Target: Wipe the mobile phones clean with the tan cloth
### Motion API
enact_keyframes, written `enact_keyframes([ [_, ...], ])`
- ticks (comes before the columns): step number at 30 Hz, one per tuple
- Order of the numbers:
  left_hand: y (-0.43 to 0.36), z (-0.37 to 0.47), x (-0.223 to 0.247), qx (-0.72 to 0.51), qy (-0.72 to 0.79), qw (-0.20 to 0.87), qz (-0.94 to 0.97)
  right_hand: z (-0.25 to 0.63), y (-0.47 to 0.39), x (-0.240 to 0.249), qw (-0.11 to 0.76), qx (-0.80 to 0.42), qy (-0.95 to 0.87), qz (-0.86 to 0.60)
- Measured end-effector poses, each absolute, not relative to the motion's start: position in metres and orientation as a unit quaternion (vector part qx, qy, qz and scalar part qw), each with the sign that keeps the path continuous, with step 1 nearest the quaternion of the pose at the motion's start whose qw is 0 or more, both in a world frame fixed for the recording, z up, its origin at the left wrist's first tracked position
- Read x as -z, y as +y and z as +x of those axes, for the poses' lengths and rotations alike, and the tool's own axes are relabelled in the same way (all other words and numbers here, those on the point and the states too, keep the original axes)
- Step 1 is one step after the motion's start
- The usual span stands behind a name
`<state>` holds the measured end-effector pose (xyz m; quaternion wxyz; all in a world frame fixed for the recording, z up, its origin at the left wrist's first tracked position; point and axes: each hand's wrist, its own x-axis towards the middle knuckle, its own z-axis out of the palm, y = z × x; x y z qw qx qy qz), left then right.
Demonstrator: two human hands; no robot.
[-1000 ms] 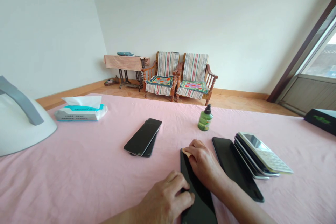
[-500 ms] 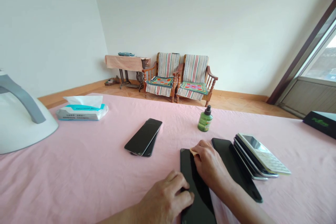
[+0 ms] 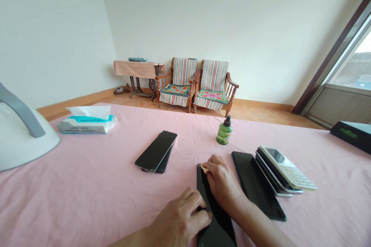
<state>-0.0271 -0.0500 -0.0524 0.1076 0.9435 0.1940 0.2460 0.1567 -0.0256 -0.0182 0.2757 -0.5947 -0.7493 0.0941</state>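
A black phone point(image 3: 216, 224) lies on the pink cloth between my hands. My left hand point(image 3: 182, 216) rests against its left edge, fingers curled onto the screen and apart. Near the phone's far end, my right hand point(image 3: 222, 181) pinches a small pale yellow cloth point(image 3: 205, 170) against the glass. To the right lies another dark phone point(image 3: 257, 185), beside a stack of devices topped by a white one with keys point(image 3: 286, 168). Two more phones point(image 3: 157, 151) overlap on the left. A green spray bottle point(image 3: 224, 133) with a black cap stands beyond my right hand.
A tissue pack point(image 3: 87, 123) and a white object with a grey handle point(image 3: 26, 135) are on the left of the pink-covered table point(image 3: 87, 189). A black box point(image 3: 352, 135) sits at the far right. Two wooden chairs point(image 3: 213, 98) stand beyond.
The whole view has shifted slightly, so things appear a little further left. My right hand and the small cloth have moved slightly left toward the phone's far left corner. My left hand keeps its place.
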Motion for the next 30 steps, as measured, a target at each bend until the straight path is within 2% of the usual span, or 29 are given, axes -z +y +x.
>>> enact_keyframes([
  [13,-0.048,-0.026,0.056,-0.259,0.189,0.104,0.941,0.147,-0.011,0.02,0.272,-0.073,-0.739,-0.613],
  [30,-0.049,-0.024,0.055,-0.228,0.205,0.088,0.948,0.156,-0.011,0.014,0.216,-0.039,-0.749,-0.624],
])
